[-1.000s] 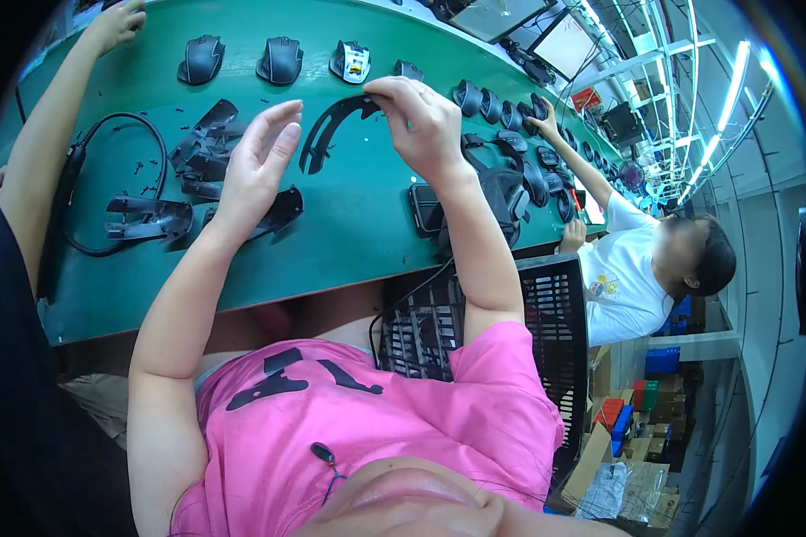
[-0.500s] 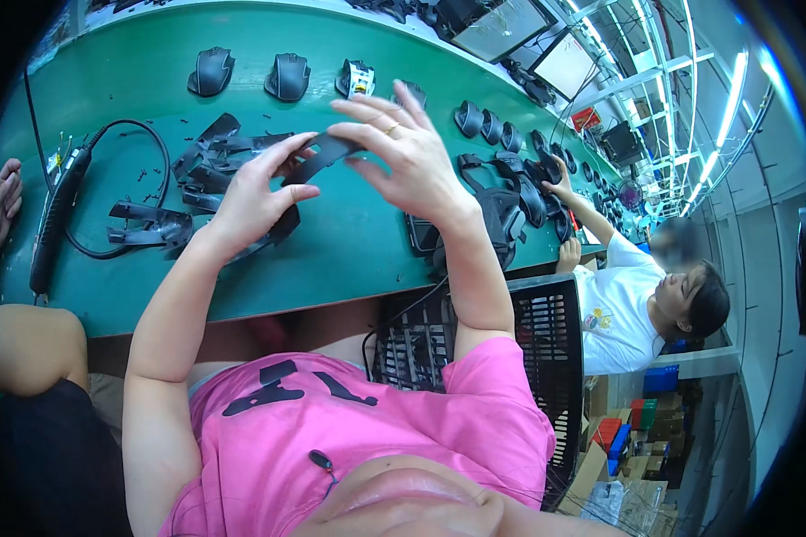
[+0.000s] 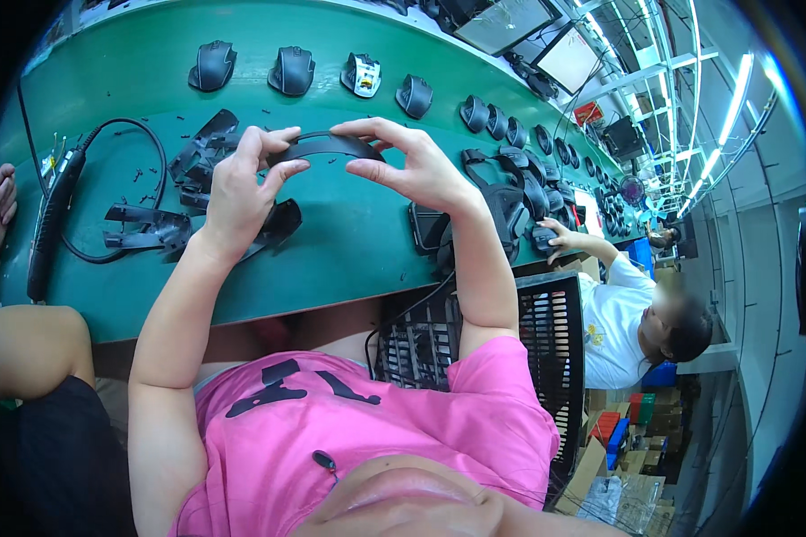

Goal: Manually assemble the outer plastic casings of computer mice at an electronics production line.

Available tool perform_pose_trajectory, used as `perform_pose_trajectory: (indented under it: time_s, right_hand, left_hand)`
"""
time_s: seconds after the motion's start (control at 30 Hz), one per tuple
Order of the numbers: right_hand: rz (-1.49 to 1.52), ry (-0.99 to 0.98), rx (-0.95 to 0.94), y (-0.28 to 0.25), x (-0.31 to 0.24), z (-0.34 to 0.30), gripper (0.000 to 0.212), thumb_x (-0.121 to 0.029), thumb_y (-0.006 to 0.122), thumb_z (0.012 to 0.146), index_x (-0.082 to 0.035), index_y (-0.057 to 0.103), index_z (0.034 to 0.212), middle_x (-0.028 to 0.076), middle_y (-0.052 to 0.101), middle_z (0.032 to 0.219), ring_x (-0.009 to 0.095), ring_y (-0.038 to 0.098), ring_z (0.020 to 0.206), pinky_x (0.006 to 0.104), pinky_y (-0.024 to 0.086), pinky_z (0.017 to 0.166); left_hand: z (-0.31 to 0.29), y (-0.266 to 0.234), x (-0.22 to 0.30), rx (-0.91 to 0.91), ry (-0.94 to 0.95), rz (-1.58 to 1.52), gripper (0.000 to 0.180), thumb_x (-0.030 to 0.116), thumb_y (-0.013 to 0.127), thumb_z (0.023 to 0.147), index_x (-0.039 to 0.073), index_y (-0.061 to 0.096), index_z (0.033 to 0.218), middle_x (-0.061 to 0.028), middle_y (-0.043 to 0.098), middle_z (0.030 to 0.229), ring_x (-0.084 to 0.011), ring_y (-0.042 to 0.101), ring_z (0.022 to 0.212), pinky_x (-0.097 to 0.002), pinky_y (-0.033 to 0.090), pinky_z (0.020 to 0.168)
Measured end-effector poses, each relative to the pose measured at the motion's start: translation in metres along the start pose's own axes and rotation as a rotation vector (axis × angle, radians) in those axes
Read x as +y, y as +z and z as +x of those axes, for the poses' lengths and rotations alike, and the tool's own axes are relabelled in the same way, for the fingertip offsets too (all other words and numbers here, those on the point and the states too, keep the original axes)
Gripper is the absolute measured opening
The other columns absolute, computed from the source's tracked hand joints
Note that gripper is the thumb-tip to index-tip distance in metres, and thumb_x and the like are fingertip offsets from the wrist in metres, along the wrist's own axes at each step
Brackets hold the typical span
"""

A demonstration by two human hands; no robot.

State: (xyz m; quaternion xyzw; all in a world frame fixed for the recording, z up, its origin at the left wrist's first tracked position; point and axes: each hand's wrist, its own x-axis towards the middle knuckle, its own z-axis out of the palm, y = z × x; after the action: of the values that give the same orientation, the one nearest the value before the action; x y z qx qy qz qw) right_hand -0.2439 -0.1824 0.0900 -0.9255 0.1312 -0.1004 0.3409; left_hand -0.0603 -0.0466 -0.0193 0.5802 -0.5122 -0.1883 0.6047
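Above the green bench, my left hand [image 3: 246,183] and my right hand [image 3: 416,170] hold a curved black plastic strip [image 3: 325,146] by its two ends, thumbs below and fingers above. Its arch bows upward between them. Beside my left hand lie several loose black plastic shells [image 3: 152,230], one shell [image 3: 282,222] partly hidden behind my left wrist. Beyond my hands stands a row of computer mice: black mice [image 3: 292,72] and one mouse [image 3: 361,75] with white inner parts showing.
A black corded electric screwdriver [image 3: 55,215] lies on the left among small screws. Black straps and cables [image 3: 506,210] lie right of my forearm, above a black plastic basket [image 3: 546,313]. At right a co-worker's hand [image 3: 557,240] touches a black mouse; another person's hand [image 3: 0,210] rests far left.
My right hand has come down and closed on the strip's right end. The strip has turned nearly level. The co-worker's hand at right has moved nearer the bench's front edge.
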Motion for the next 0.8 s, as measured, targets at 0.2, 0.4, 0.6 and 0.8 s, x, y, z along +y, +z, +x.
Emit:
perform_pose_trajectory:
  time_s: [0.2, 0.4, 0.6, 0.8]
  right_hand:
    - [-0.021, 0.057, 0.261, -0.008, 0.044, 0.023, 0.054, -0.003, 0.07, 0.08, -0.012, 0.057, 0.131, 0.008, 0.059, 0.124, 0.02, 0.056, 0.112, 0.0362, 0.047, 0.095]
    - [-0.546, 0.337, 0.581, -0.017, 0.128, 0.092, 0.056, -0.022, 0.078, 0.079, -0.001, 0.057, 0.126, 0.02, 0.059, 0.118, 0.035, 0.057, 0.111, 0.0414, 0.046, 0.096]
    - [-0.662, 0.675, 0.478, -0.023, 0.17, 0.139, 0.059, -0.04, 0.075, 0.081, 0.001, 0.061, 0.121, 0.02, 0.06, 0.123, 0.034, 0.059, 0.114, 0.0415, 0.047, 0.096]
    - [-0.622, 0.755, 0.551, 0.015, 0.191, 0.163, 0.07, -0.038, 0.067, 0.089, -0.003, 0.039, 0.143, 0.021, 0.051, 0.133, 0.037, 0.048, 0.125, 0.0454, 0.045, 0.1]
  left_hand:
    - [0.003, 0.001, 0.009, 0.27, 0.177, 0.455, 0.05, 0.022, 0.074, 0.086, 0.004, 0.05, 0.127, -0.018, 0.05, 0.139, -0.0375, 0.052, 0.123, -0.0426, 0.045, 0.101]
    - [-0.003, 0.01, 0.011, 0.16, 0.258, 0.341, 0.049, 0.019, 0.069, 0.089, 0.004, 0.049, 0.131, -0.0209, 0.045, 0.14, -0.0381, 0.049, 0.127, -0.0428, 0.042, 0.103]
    - [-0.013, 0.022, 0.015, 0.049, 0.193, 0.181, 0.045, 0.01, 0.067, 0.089, 0.003, 0.05, 0.13, -0.0213, 0.041, 0.142, -0.0361, 0.051, 0.123, -0.0419, 0.044, 0.102]
    - [-0.011, 0.018, 0.019, 0.057, 0.187, 0.174, 0.044, 0.01, 0.065, 0.09, 0.003, 0.049, 0.13, -0.021, 0.04, 0.141, -0.035, 0.052, 0.122, -0.0423, 0.045, 0.101]
